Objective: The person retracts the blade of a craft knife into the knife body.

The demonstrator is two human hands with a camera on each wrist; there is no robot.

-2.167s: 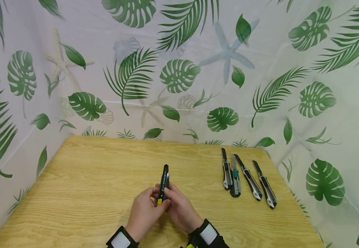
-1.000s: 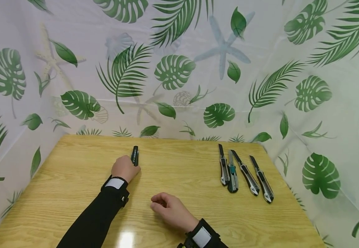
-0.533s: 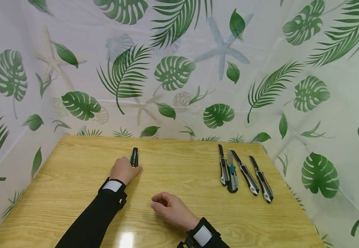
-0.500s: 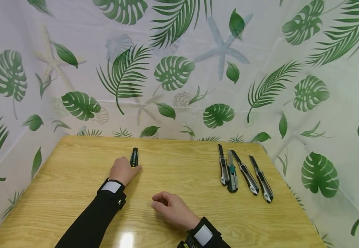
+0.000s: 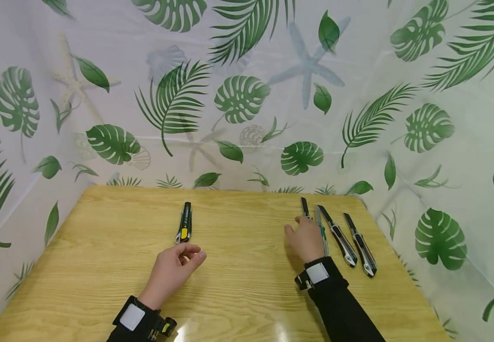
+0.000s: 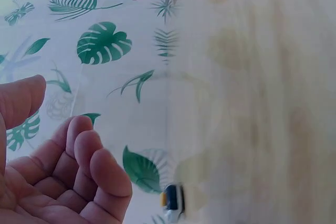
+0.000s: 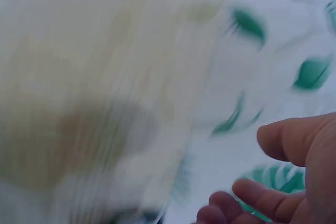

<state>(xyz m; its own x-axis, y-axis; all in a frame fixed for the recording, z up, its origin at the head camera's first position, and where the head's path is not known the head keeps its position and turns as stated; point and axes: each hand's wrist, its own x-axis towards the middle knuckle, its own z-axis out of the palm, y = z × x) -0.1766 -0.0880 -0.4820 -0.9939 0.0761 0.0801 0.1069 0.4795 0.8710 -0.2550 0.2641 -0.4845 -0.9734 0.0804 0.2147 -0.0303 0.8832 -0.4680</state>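
A black utility knife with a yellow slider (image 5: 184,225) lies on the left half of the table. Just in front of it, apart from it, my left hand (image 5: 171,275) hovers with loosely bent fingers; the left wrist view shows its palm (image 6: 58,187) holding nothing. On the right, my right hand (image 5: 307,240) reaches over a silver-and-black utility knife (image 5: 305,207), covering its handle. The right wrist view shows the thumb (image 7: 286,137) and fingers spread apart with nothing between them. A utility knife with a teal slider (image 5: 319,216) is partly hidden by that hand.
Two more silver-and-black utility knives (image 5: 341,240) (image 5: 363,251) lie slanted to the right of my right hand. The wooden table (image 5: 238,285) ends at a white, leaf-printed cloth (image 5: 255,128) behind and on both sides.
My left hand has let go of the black-and-yellow knife, set down on the left, and drawn back toward me. My right hand has moved right and forward to the row of knives.
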